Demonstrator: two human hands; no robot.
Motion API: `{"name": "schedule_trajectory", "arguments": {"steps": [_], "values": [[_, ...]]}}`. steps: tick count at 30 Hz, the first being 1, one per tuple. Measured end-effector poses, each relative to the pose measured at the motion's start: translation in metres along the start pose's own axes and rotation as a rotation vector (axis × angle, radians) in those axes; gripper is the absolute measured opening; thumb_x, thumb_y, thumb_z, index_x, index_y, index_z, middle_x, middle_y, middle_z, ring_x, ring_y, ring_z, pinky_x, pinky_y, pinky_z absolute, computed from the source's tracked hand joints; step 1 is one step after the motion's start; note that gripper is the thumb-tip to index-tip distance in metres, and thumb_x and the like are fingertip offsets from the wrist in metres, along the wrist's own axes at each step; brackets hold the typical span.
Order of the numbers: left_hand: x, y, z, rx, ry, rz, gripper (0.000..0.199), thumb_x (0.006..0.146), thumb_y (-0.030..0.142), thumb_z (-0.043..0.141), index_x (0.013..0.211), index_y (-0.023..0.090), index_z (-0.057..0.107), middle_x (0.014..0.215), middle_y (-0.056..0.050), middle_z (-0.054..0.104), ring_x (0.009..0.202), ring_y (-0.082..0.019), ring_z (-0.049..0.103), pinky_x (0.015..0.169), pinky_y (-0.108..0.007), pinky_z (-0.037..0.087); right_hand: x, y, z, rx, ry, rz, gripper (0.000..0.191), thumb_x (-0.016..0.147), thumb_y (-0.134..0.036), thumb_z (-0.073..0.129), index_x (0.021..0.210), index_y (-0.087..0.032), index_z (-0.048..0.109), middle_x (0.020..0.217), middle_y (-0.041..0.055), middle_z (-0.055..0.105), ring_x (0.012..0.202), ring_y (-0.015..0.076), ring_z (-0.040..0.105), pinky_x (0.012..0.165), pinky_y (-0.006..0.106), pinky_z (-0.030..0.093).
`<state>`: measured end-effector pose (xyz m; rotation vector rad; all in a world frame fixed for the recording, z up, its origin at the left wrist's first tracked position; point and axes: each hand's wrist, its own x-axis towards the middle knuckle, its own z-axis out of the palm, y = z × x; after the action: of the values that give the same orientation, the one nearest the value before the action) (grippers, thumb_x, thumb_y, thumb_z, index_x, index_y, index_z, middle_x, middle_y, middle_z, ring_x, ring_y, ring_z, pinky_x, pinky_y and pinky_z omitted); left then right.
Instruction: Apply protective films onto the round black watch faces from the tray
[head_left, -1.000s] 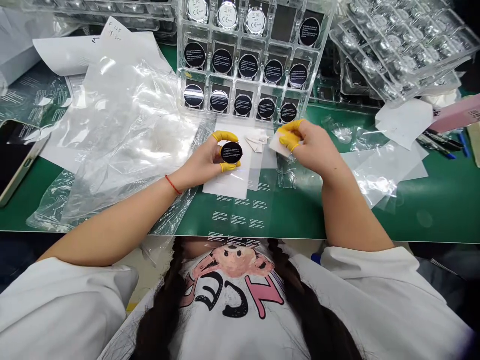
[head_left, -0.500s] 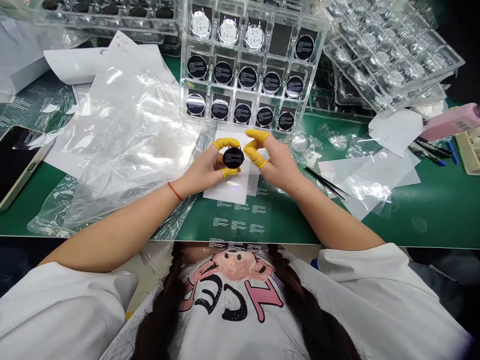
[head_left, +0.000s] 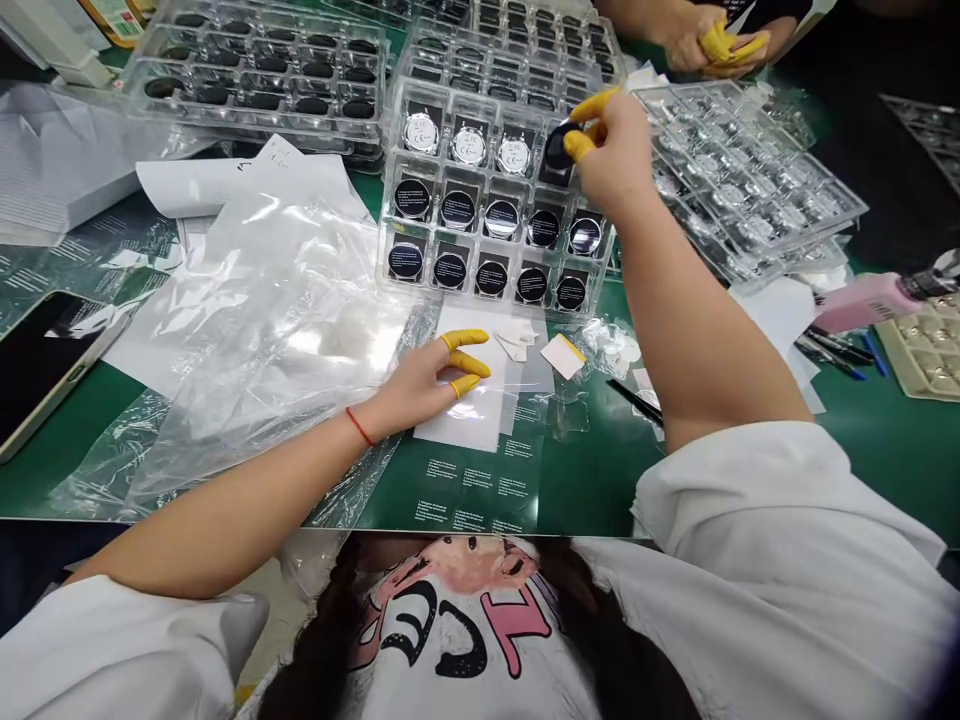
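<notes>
Green mat (head_left: 885, 480) is being covered by a clear tray (head_left: 382, 262); two rows seem filled, a black disc (head_left: 557, 150) is being pinched narrowly by the right hand (head_left: 619, 145) at the top row, the left hand (head_left: 424, 385) lying open, empty.

Black disc (head_left: 557, 150) now in right hand (head_left: 619, 150), over clear tray (head_left: 465, 303)

Our left forearm (head_left: 247, 500) lies low and slanted, a thin red string bracelet (head_left: 360, 427) at the wrist. The left hand (head_left: 420, 375) rests palm-down, its fingers (head_left: 466, 338), capped in yellow rubber cots, loosely spread. Our right arm (head_left: 705, 300) reaches far forward, and the right hand (head_left: 615, 145) is raised, thumb and forefinger pinched together – both yellow-capped too.
</notes>
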<state>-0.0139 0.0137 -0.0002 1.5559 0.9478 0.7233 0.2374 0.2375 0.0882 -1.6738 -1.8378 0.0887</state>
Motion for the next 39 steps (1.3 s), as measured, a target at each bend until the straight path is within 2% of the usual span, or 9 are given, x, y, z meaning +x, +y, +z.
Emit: {"name": "schedule_trajectory", "arguments": {"steps": [5,10,14,17,20,24,29,33,39], "values": [[0.002,-0.001,-0.002,0.031,0.049,0.025,0.046,0.085,0.018,0.061,0.131,0.017,0.054,0.106,-0.007,0.077,0.105,-0.017,0.073,0.104,-0.038,0.055,0.005,-0.023,0.012,-0.188,-0.069,-0.081,0.025,0.095,-0.020,0.059,0.118,-0.015,0.065,0.138,0.0133,0.055,0.128,0.0223,0.048,0.115,0.044,0.037],[0.004,0.004,-0.003,-0.011,0.133,0.024,0.037,0.086,0.019,0.062,0.123,0.016,0.061,0.105,-0.007,0.077,0.104,-0.016,0.073,0.096,-0.032,0.057,0.025,-0.049,0.028,-0.317,-0.291,-0.212,0.028,0.073,-0.036,0.082,0.098,-0.041,0.070,0.119,-0.0005,0.067,0.125,0.0321,0.052,0.109,0.055,0.044],[0.005,0.005,-0.005,-0.092,0.136,-0.018,0.036,0.084,0.017,0.063,0.121,0.016,0.062,0.103,-0.007,0.077,0.103,-0.016,0.072,0.091,-0.031,0.055,0.028,-0.065,0.024,-0.426,-0.308,-0.224,0.031,0.061,-0.034,0.091,0.080,-0.023,0.070,0.113,0.0092,0.061,0.128,0.0410,0.048,0.108,0.061,0.043],[0.005,0.005,-0.006,-0.283,0.149,-0.039,0.033,0.083,0.020,0.068,0.115,0.016,0.064,0.094,-0.004,0.076,0.096,-0.014,0.071,0.090,-0.030,0.055,-0.008,-0.081,0.001,-0.311,-0.250,-0.201,0.022,0.070,-0.023,0.086,0.072,-0.021,0.065,0.081,0.0061,0.056,0.102,0.0291,0.058,0.099,0.054,0.047],[0.006,0.007,-0.006,-0.575,0.156,-0.071,0.034,0.088,0.040,0.066,0.114,0.017,0.064,0.085,-0.001,0.073,0.085,-0.011,0.070,0.087,-0.028,0.056,-0.074,-0.090,-0.023,0.239,-0.364,-0.283,0.030,0.074,-0.042,0.084,0.085,-0.020,0.067,0.064,-0.0034,0.045,0.061,0.0090,0.040,0.068,0.033,0.047],[0.008,0.007,-0.003,-0.703,0.084,-0.088,0.050,0.086,0.057,0.064,0.115,0.018,0.060,0.083,0.000,0.069,0.079,-0.010,0.068,0.083,-0.028,0.058,-0.153,-0.076,-0.025,0.509,-0.640,-0.380,0.013,0.082,-0.032,0.074,0.088,-0.021,0.070,0.086,0.0016,0.065,0.079,0.0138,0.058,0.075,0.034,0.050],[0.006,-0.005,0.004,-0.385,0.058,-0.006,0.065,0.084,0.044,0.072,0.138,0.021,0.044,0.110,-0.006,0.067,0.092,-0.014,0.068,0.089,-0.032,0.056,-0.189,-0.052,-0.008,0.836,-0.747,0.010,0.012,0.084,-0.027,0.064,0.094,-0.020,0.063,0.093,0.0021,0.067,0.086,0.0142,0.063,0.081,0.035,0.054],[0.003,-0.012,0.009,-0.214,-0.029,0.043,0.086,0.081,0.041,0.075,0.151,0.028,0.027,0.110,-0.005,0.066,0.095,-0.018,0.067,0.088,-0.038,0.056,-0.199,-0.053,-0.006,0.763,-0.725,0.017,0.012,0.083,-0.022,0.064,0.094,-0.018,0.059,0.090,0.0024,0.064,0.080,0.0140,0.061,0.078,0.036,0.053],[0.005,-0.009,0.009,-0.114,-0.065,0.121,0.078,0.078,0.037,0.077,0.144,0.026,0.037,0.140,-0.011,0.052,0.118,-0.025,0.061,0.097,-0.040,0.055,-0.228,-0.074,-0.007,0.261,-0.350,-0.458,0.011,0.090,-0.017,0.056,0.087,-0.020,0.066,0.095,0.0075,0.066,0.093,0.0224,0.057,0.085,0.043,0.045]]}}
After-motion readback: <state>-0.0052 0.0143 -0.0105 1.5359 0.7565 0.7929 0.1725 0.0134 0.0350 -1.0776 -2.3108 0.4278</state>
